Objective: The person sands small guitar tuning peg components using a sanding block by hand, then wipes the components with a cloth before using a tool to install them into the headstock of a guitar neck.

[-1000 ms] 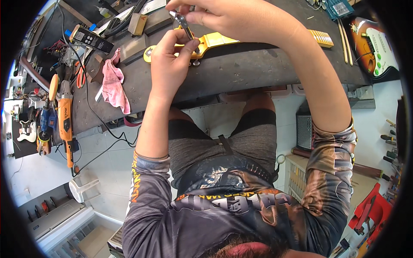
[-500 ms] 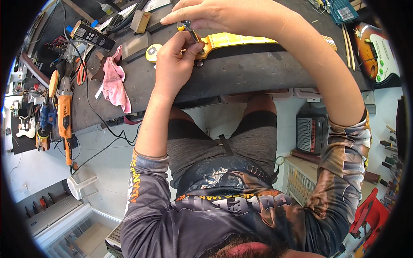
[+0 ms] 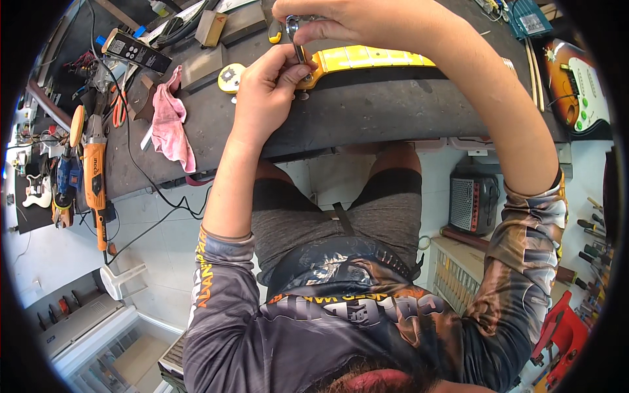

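A guitar neck (image 3: 357,59) with a pale yellow fretted face lies across the dark bench, its rounded headstock end (image 3: 229,77) at the left. Over the headstock, my left hand (image 3: 265,85) is closed, thumb and fingers pinching the lower shaft of an upright chrome socket wrench (image 3: 300,54). The wrench's lower end meets the headstock; its exact seat is hidden by my fingers. From the right, my right hand (image 3: 341,21) arches over the neck. Its thumb and fingers close around the wrench's round chrome head.
A pink cloth (image 3: 171,121) and red-handled pliers (image 3: 118,108) lie left of my hands. Beyond are a wooden block (image 3: 211,28) and a yellow-and-black handle (image 3: 275,33). An orange power tool (image 3: 95,173) hangs at the left edge; a sunburst guitar body (image 3: 569,85) lies far right.
My right hand has come from spread fingers above the wrench to a grip on its head. My left hand keeps its pinch on the shaft.
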Available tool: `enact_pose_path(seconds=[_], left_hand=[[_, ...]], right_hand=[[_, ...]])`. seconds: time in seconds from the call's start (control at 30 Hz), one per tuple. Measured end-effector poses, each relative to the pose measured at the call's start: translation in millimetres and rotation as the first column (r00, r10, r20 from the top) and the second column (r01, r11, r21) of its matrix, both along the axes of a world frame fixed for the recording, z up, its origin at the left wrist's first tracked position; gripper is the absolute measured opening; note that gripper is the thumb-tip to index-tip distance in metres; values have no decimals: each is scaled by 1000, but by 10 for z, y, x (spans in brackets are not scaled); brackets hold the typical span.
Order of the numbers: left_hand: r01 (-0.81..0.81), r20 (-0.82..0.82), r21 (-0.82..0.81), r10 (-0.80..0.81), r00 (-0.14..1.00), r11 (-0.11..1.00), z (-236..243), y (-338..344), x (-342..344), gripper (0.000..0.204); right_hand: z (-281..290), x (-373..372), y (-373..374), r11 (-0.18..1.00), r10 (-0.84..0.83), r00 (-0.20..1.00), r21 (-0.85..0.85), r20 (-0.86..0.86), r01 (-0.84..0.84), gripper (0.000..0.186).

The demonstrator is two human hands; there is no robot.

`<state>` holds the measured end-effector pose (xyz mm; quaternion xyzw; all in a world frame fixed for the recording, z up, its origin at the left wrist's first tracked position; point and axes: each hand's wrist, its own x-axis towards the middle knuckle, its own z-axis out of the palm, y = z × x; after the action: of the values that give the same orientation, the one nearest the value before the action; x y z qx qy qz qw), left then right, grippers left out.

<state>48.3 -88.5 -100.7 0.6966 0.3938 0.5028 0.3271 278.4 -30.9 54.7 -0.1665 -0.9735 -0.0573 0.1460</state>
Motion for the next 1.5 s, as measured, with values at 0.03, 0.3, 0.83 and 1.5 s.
enact_pose_path(seconds=[0.03,0.3,0.83,1.5], left_hand=[[2,1,-3,-2,1000,1000,38,-22,25,13],[1,-33,-49,-3,999,999,69,-45,37,12],[6,17,-37,-6,1000,999,38,-39,63,10],[20,45,-100,-15,999,995,73,-77,94,12]], right_hand=[[-13,23,-30,1000,-2,1000,-3,1,2,30],[-73,44,-31,999,-22,999,-41,-26,21,33],[27,-29,-9,973,-85,983,-200,164,117,39],[29,-52,-401,958,-285,952,9,111,286,28]])
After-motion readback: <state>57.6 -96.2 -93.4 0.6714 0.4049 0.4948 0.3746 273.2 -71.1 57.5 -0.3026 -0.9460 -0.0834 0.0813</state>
